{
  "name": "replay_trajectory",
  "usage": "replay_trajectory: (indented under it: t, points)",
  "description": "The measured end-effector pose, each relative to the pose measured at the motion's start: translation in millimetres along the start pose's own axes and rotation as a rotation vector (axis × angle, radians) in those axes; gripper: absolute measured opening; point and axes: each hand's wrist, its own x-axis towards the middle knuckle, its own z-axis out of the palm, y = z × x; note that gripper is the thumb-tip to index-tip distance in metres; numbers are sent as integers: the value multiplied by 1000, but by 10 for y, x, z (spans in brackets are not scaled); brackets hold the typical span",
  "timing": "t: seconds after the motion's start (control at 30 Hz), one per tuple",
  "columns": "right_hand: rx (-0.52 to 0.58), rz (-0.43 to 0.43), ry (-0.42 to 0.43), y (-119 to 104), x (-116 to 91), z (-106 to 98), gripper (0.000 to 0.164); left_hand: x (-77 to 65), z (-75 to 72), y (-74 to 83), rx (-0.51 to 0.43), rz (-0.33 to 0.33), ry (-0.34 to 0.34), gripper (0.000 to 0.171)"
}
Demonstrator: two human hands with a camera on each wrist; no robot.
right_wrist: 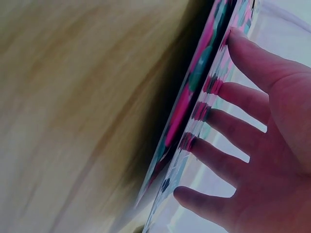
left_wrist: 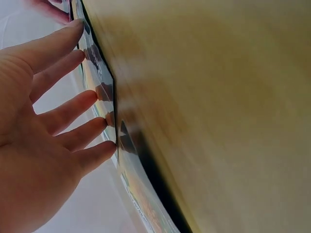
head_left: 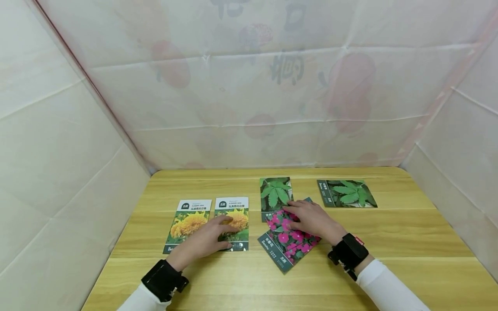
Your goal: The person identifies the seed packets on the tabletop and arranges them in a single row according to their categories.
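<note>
White sleeves (head_left: 391, 287) reach in from the near edge, each ending at a black wrist camera (head_left: 348, 252) strapped behind the hand. Past them on the wood-grain bench (head_left: 229, 287), a little right of the middle, pink flower packets (head_left: 297, 237) lie slantwise; two edges in the right wrist view suggest one partly over another. To their left, two yellow flower packets lie side by side, the left packet (head_left: 190, 224) and the right packet (head_left: 242, 222), white ends farthest away. Over the near part of the right packet is the left hand (head_left: 204, 239), its grip slack, fingers spread, tips at the glossy face, clasping nothing. The right hand (head_left: 315, 220) has its spread fingertips at the pink packets; its grip is loose too, with no pinch to be seen. The step in hand looks like steadying or adjusting packets by touch rather than lifting. Shifting one should call for light fingertip pressure and a flat slide; picking one up, a thumb under an edge, with care not to drag its neighbour. Just beyond, a leaf packet (head_left: 275, 192) lies lengthwise, its near corner covered by pink; a second leaf packet (head_left: 346, 193) lies sideways, well apart to the right. Behind hangs pale cloth (head_left: 249, 93).
</note>
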Motion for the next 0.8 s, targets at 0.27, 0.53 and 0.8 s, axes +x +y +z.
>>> replay_trajectory:
  t: [0.27,0.53,0.8]
  points:
    - [9,8,-13,2,-7,6,59,-56,-24,-29,-28,2,-7,42]
    - [11,-3,0,1,6,8,59,-95,-65,-81,-51,-6,-15,40]
    - [-1,-2,0,10,0,18,60,-48,-126,-48,-29,32,39,37]
